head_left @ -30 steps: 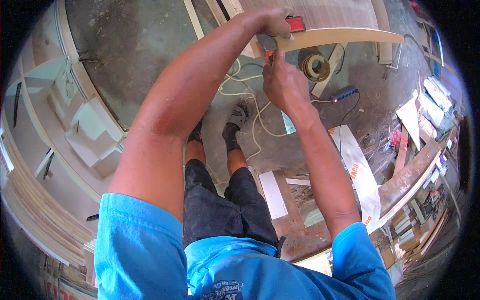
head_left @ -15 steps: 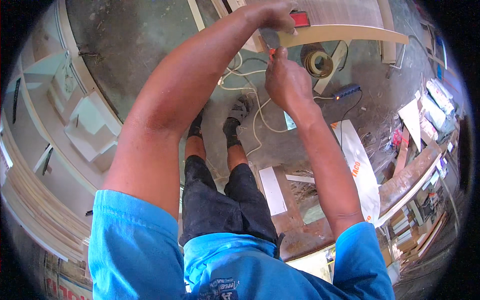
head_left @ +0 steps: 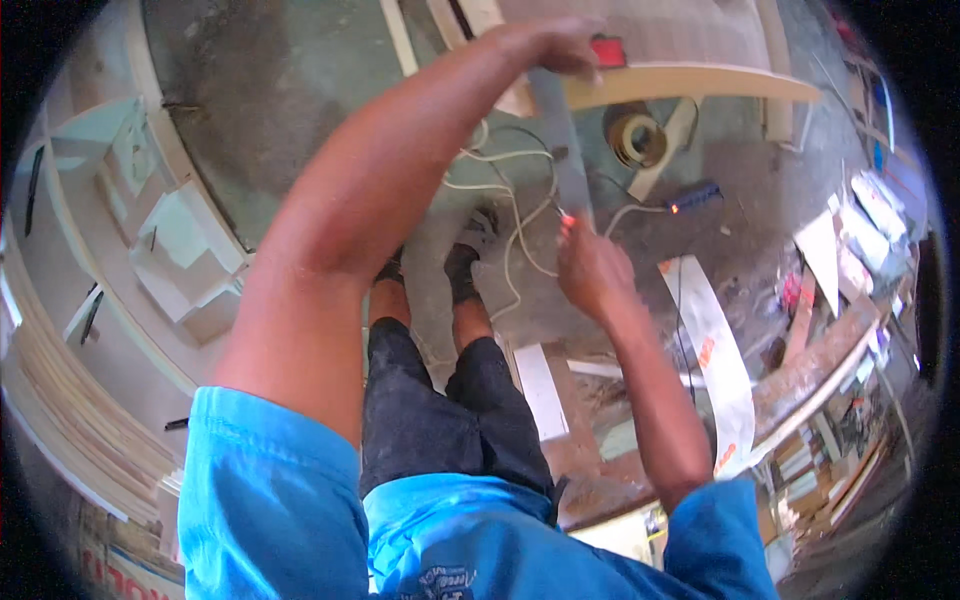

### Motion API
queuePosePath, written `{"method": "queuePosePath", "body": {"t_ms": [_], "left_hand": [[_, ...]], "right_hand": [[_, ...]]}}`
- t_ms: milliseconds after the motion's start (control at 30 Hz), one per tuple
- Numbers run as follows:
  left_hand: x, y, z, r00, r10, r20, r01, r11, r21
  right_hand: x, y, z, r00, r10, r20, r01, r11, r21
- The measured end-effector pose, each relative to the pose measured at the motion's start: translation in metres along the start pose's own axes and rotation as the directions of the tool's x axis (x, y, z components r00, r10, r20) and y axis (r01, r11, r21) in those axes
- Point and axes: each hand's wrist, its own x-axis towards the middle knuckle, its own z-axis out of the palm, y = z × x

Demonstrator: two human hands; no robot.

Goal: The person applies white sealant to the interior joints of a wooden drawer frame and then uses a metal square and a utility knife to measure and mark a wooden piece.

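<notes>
Right hand (head_left: 597, 268): closed around the orange handle of a hand saw (head_left: 572, 170). The blade points away from the person; its far end lies at the near edge of a wood panel (head_left: 690, 38), just beside the left hand. Contact between blade and panel cannot be told. Left hand (head_left: 568, 48): fingers bent at the panel's near edge, beside a red block (head_left: 608, 51); whether they grip or press cannot be told.

Markings: orange print on the white sheet (head_left: 722, 375) at right; white lettering on the blue shirt (head_left: 470, 540); large red letters at the near left.

Edges and room: a pale strip (head_left: 720, 82) runs along the panel's near edge and extends right. A coiled roll (head_left: 638, 140) and a power strip (head_left: 695, 197) with a lit indicator lie right of the blade. White cable (head_left: 520, 240) crosses the floor (head_left: 270, 70) between feet and panel. Bare floor shows left of the left forearm.
</notes>
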Motion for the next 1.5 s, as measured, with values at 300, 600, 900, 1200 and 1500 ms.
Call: {"method": "queuePosePath", "body": {"t_ms": [300, 600, 900, 1200, 1500], "left_hand": [[-0.005, 0.001, -0.007, 0.952, -0.215, 0.219, 0.227, 0.973, -0.030], [-0.001, 0.003, -0.005, 0.967, -0.204, 0.155, 0.204, 0.979, 0.017], [-0.006, 0.013, -0.015, 0.955, -0.217, 0.201, 0.207, 0.976, 0.070], [-0.017, 0.020, -0.026, 0.951, -0.222, 0.213, 0.229, 0.973, -0.006], [-0.005, 0.000, -0.005, 0.867, -0.294, 0.403, 0.344, 0.937, -0.055]], "right_hand": [[0.034, -0.014, -0.036, 0.948, -0.008, -0.319, 0.064, 0.984, 0.164], [0.053, -0.022, -0.040, 0.950, -0.027, -0.312, 0.068, 0.990, 0.122], [0.056, -0.027, -0.033, 0.957, -0.003, -0.290, 0.029, 0.996, 0.083], [0.047, -0.027, -0.034, 0.969, -0.007, -0.245, 0.016, 0.999, 0.034], [0.038, -0.017, -0.020, 0.972, 0.003, -0.234, 0.006, 0.999, 0.037]]}}
